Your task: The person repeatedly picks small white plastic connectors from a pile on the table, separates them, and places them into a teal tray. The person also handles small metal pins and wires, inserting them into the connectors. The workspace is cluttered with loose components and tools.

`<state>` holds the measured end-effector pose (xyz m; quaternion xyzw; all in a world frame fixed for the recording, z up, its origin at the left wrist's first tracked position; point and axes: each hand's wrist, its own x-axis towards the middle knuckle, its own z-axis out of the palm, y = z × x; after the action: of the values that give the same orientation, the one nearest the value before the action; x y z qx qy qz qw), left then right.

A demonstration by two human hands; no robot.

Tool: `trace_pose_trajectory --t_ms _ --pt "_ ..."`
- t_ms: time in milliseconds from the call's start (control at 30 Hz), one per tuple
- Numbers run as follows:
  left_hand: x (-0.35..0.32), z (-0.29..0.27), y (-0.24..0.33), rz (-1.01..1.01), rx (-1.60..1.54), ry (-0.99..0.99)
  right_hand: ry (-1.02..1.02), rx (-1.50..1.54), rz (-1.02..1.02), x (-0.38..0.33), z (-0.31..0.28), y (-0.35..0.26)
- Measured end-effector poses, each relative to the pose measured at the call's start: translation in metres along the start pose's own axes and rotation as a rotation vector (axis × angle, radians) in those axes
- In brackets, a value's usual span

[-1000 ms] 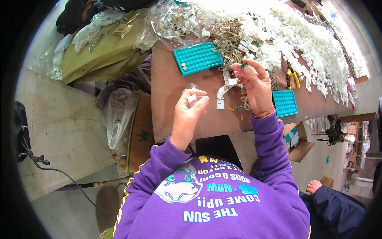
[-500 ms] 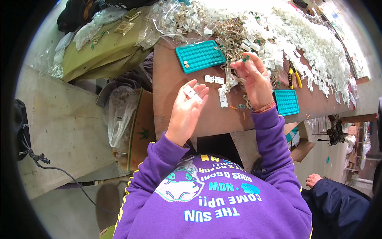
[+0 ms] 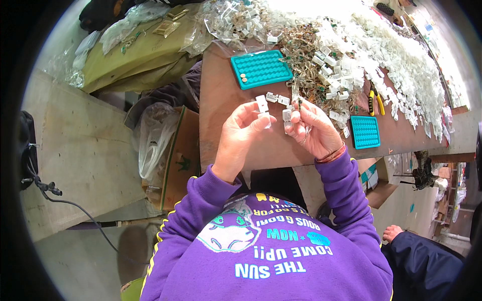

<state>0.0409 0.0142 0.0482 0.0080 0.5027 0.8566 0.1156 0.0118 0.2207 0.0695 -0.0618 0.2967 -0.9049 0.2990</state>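
Note:
Between the thumb and fingers of my left hand point(image 3: 238, 138) is a small white plastic case point(image 3: 261, 104), raised above the near part of the table. Close to its right, my right hand point(image 3: 321, 133) pinches a small dark-green circuit board point(image 3: 299, 103), partly hidden by the fingertips. The two hands are level and a short gap separates them. Just beyond them several white hinged cases point(image 3: 277, 98) lie in a row on the brown table point(image 3: 213, 115). More of these cases sit behind my right fingers, partly covered.
Behind the hands stands a teal ridged tray point(image 3: 266, 70) with two round discs point(image 3: 244, 78). A smaller teal tray point(image 3: 365, 131) and yellow-black pliers point(image 3: 372, 102) lie right. Heaps of wired boards point(image 3: 304, 55) and white cases point(image 3: 396, 75) cover the back. Another person's sleeve point(image 3: 422, 256) shows lower right.
My right hand has come down and nearer with the circuit board, toward the left hand. The left hand has turned from palm-up to pinching the white case upright. The view has shifted slightly.

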Motion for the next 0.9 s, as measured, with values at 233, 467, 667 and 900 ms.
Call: trace_pose_trajectory --t_ms 233,467,667,900 --pt "-0.002 0.001 -0.007 0.083 -0.188 -0.058 0.121 -0.449 0.040 -0.006 0.015 0.001" --pt "-0.009 0.006 -0.007 0.135 -0.039 -0.062 0.149 -0.663 0.023 -0.011 0.025 0.007" --pt "-0.013 0.008 -0.007 0.155 0.026 -0.056 0.179 -0.807 0.006 -0.017 0.034 0.008" --pt "-0.015 0.004 -0.004 0.016 -0.039 -0.174 0.186 -0.879 0.101 -0.022 0.036 0.001"
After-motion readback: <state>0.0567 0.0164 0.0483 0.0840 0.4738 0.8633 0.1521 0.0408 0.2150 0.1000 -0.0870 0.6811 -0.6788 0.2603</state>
